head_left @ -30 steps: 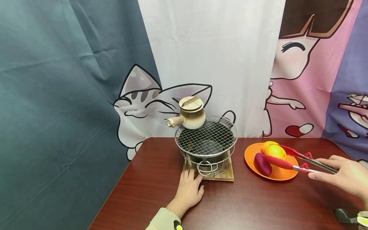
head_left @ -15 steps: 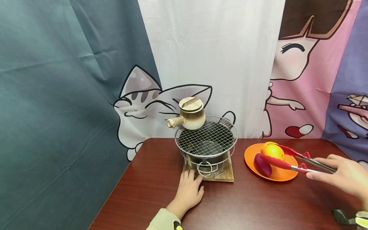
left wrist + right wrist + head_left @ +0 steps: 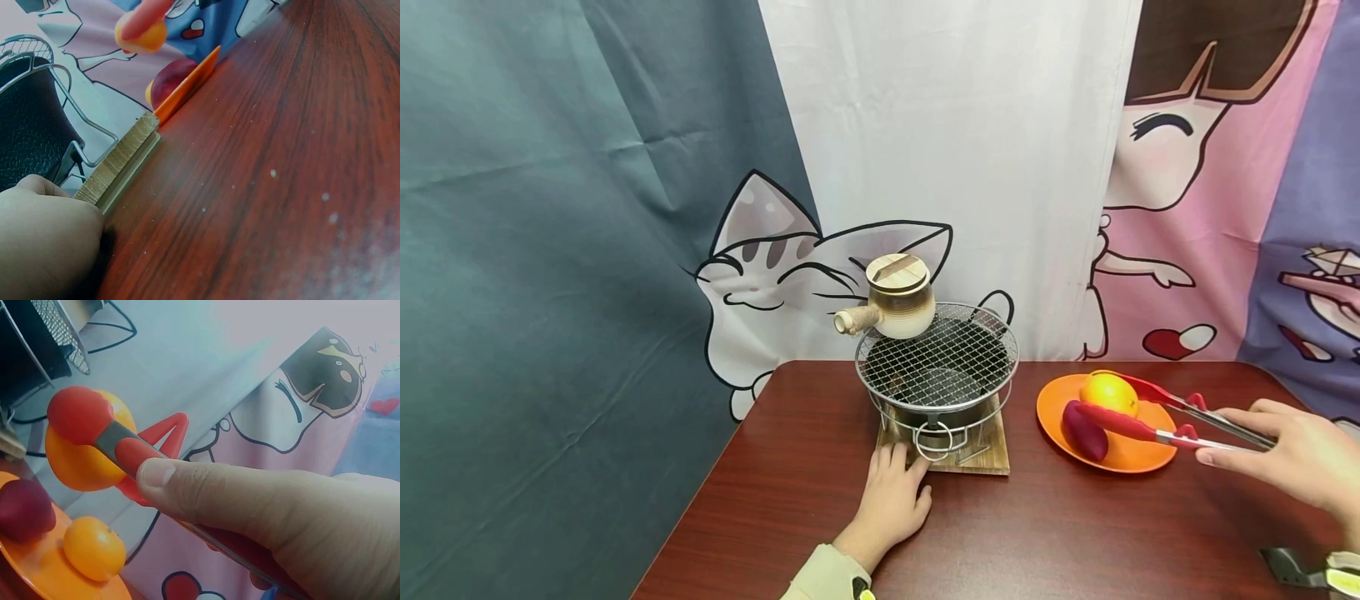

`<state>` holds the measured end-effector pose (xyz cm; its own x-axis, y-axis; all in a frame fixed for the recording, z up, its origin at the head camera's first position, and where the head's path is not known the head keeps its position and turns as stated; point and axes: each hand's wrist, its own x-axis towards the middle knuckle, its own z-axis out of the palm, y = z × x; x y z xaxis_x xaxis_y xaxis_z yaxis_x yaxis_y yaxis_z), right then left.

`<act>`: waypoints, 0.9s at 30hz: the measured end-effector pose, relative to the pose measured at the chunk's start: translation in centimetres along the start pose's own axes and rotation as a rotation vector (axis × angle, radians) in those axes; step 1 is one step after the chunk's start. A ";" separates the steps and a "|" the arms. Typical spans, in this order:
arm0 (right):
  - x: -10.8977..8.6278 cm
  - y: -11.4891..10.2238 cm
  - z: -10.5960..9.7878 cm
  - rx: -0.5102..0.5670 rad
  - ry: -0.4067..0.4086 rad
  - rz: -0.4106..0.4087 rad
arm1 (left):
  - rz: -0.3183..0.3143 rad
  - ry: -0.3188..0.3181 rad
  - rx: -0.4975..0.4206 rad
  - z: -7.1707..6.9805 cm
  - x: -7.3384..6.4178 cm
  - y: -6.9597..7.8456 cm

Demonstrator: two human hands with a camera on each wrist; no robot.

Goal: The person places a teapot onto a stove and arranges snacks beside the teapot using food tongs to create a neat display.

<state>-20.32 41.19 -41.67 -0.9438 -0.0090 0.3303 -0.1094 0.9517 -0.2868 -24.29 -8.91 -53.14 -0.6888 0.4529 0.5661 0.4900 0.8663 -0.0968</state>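
Note:
My right hand (image 3: 1292,450) holds red-tipped metal tongs (image 3: 1116,421) with the thumb along one arm. Between the tong tips is an orange (image 3: 1108,394), lifted over the orange plate (image 3: 1138,460). A dark purple oval item (image 3: 1084,433) lies on that plate, and the right wrist view also shows a second orange (image 3: 95,549) there, hidden in the head view. My left hand (image 3: 891,496) rests at the front edge of a wooden board (image 3: 997,446), its fingertips near the metal ring of a round grill (image 3: 940,362).
On the back left of the grill mesh sits a small side-handled pot (image 3: 906,315) with a wooden lid (image 3: 898,272). The grill stands on the wooden board. A printed curtain (image 3: 1000,150) hangs directly behind the reddish-brown table (image 3: 1045,533).
The tongs and the orange between them have shifted slightly left, and the second orange behind has gone out of sight in the head view. My left hand stays in place.

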 end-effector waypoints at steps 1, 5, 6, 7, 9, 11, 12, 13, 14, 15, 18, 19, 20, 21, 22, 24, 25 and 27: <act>0.0 0.0 0.0 0.000 0.002 -0.001 | 0.001 0.003 0.000 0.0 0.0 0.0; 0.0 -0.2 -0.2 0.002 -0.009 0.001 | 0.003 0.004 -0.002 0.0 0.0 0.0; 0.1 -0.3 -0.2 0.005 -0.013 0.002 | 0.002 0.003 -0.005 0.0 0.0 0.0; 0.1 -0.4 -0.3 0.007 -0.017 0.003 | 0.003 0.005 -0.006 0.0 0.0 0.0; 0.1 -0.5 -0.4 0.012 -0.025 0.004 | 0.006 0.013 -0.004 -0.1 0.0 0.0; 0.1 -0.7 -0.5 0.009 -0.030 0.003 | 0.011 0.023 0.001 -0.1 0.0 0.0; 0.1 -0.8 -0.5 0.005 -0.029 0.002 | 0.012 0.027 0.005 -0.2 0.0 0.0; 0.2 -0.9 -0.5 0.000 -0.029 0.000 | 0.014 0.031 0.005 -0.2 0.0 0.0; 0.2 -1.0 -0.6 -0.008 -0.030 -0.003 | 0.014 0.032 0.008 -0.2 0.0 0.0; 0.2 -1.0 -0.6 -0.012 -0.033 -0.004 | 0.015 0.031 0.006 -0.2 0.0 0.0; 0.3 -1.2 -0.7 -0.023 -0.049 -0.010 | 0.012 0.023 0.007 -0.3 0.0 0.0; 0.3 -1.2 -0.8 -0.025 -0.057 -0.011 | 0.011 0.019 0.006 -0.3 0.0 0.0; 0.3 -1.2 -0.8 -0.027 -0.066 -0.011 | 0.009 0.015 0.008 -0.3 0.0 0.1; 0.4 -1.3 -0.9 -0.025 -0.075 -0.010 | 0.007 0.011 0.007 -0.3 0.0 0.1; 0.4 -1.3 -0.9 -0.027 -0.083 -0.010 | 0.005 0.007 0.010 -0.4 0.0 0.1; 0.4 -1.4 -1.0 -0.028 -0.090 -0.012 | 0.002 0.000 0.010 -0.4 0.0 0.1; 0.3 -1.4 -0.9 -0.023 -0.085 -0.015 | 0.001 -0.003 0.011 -0.4 0.0 0.1; 0.3 -1.6 -0.9 -0.019 -0.076 -0.026 | 0.000 -0.008 0.013 -0.4 0.0 0.1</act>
<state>-20.11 39.95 -40.32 -0.9619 -0.0562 0.2677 -0.1288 0.9564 -0.2622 -24.02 -8.89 -52.83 -0.6930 0.4541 0.5599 0.4830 0.8691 -0.1070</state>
